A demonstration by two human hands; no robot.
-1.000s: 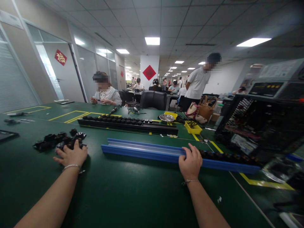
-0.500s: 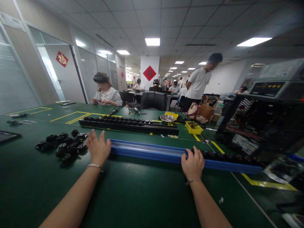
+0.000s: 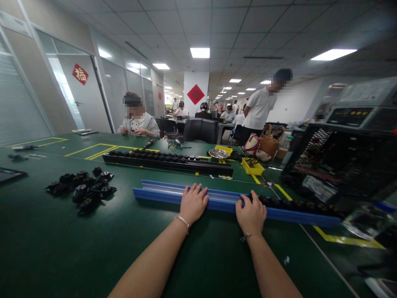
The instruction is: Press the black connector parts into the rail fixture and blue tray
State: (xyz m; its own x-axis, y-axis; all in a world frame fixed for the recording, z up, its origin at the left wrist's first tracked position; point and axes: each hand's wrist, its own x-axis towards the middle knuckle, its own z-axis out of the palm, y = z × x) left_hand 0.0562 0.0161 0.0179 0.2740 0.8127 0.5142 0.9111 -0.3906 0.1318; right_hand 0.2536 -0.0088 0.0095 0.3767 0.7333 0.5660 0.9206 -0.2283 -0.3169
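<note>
A long blue channel tray [image 3: 161, 191] lies across the green table in front of me. Small black parts [image 3: 294, 204] fill its right half. My left hand [image 3: 192, 203] rests on the tray's middle, fingers stretched out flat over its near edge. My right hand [image 3: 251, 213] sits just to the right of it, fingers curled over the tray's edge beside the first black part. A loose pile of black parts [image 3: 83, 188] lies on the table to the left, apart from both hands.
A black tray of parts [image 3: 167, 161] runs across the table behind. Yellow bins [image 3: 252, 167] and a metal bowl [image 3: 218, 154] stand further back. An open black machine case [image 3: 341, 165] is at the right. A seated person [image 3: 138, 124] and a standing person [image 3: 260, 109] are beyond.
My left hand left the pile of black parts and travelled right along the blue tray to its middle. My right hand stayed on the tray.
</note>
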